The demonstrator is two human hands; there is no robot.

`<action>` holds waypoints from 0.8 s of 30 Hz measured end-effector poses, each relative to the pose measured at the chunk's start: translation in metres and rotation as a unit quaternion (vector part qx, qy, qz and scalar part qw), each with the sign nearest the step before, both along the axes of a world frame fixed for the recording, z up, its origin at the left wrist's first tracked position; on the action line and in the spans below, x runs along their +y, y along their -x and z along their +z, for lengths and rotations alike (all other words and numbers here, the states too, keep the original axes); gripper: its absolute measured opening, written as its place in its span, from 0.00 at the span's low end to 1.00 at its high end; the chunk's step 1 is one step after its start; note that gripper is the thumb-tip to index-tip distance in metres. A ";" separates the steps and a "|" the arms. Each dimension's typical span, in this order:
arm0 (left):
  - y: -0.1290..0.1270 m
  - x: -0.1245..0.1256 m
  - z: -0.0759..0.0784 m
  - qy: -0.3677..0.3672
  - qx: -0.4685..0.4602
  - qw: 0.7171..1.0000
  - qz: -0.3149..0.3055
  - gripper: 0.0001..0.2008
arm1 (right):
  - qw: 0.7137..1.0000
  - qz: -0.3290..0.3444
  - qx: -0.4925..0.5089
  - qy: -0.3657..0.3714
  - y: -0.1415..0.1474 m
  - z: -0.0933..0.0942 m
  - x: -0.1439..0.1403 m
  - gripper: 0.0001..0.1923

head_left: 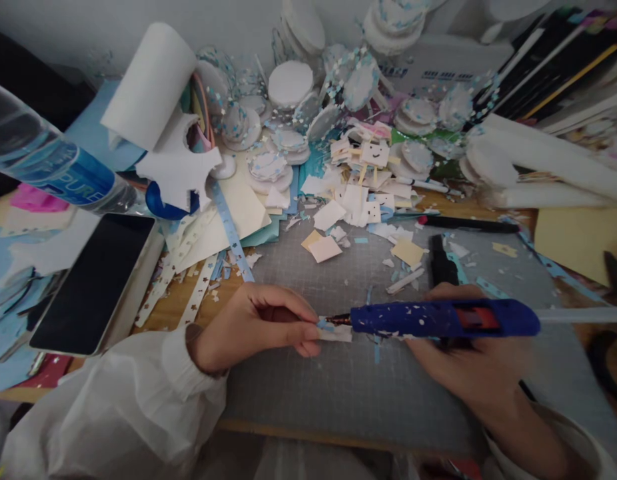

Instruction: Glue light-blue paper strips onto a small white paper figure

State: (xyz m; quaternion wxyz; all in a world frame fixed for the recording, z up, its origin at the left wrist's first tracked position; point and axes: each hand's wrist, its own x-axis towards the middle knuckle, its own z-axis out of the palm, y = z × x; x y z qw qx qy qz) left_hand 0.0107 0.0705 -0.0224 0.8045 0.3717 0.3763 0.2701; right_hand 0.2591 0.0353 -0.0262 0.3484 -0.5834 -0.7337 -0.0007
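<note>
Head view: white strip (338,335) above grey cutting mat (308,407) — left hand (261,327) in pinching grip on its end. Blue glue gun (413,318) now, nozzle (337,320) right by strip, right hand's (476,370) grip wrapped round gun — paper scraps (325,249) beyond.

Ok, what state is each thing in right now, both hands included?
Left hand: pinching a paper piece.
Right hand: gripping the glue gun.
Glue gun: nozzle close to the paper piece; whether switched on, cannot tell.
Glue stick: sticking out of the gun's back end.
Phone: face up, screen dark.
Cutting mat: flat, paper scraps strewn on its far part.
</note>
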 end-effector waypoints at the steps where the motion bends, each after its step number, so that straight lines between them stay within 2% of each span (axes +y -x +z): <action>1: 0.000 0.000 0.000 -0.002 0.000 1.000 0.001 0.04 | 1.000 0.003 -0.001 0.002 0.000 0.000 0.000 0.07; 8: 0.001 -0.001 -0.001 0.004 0.004 1.000 -0.001 0.06 | 1.000 0.011 -0.007 -0.010 0.000 0.001 0.001 0.06; 24: 0.001 0.001 0.001 -0.012 0.023 1.000 -0.015 0.06 | 1.000 -0.011 0.017 0.020 -0.001 -0.004 -0.003 0.06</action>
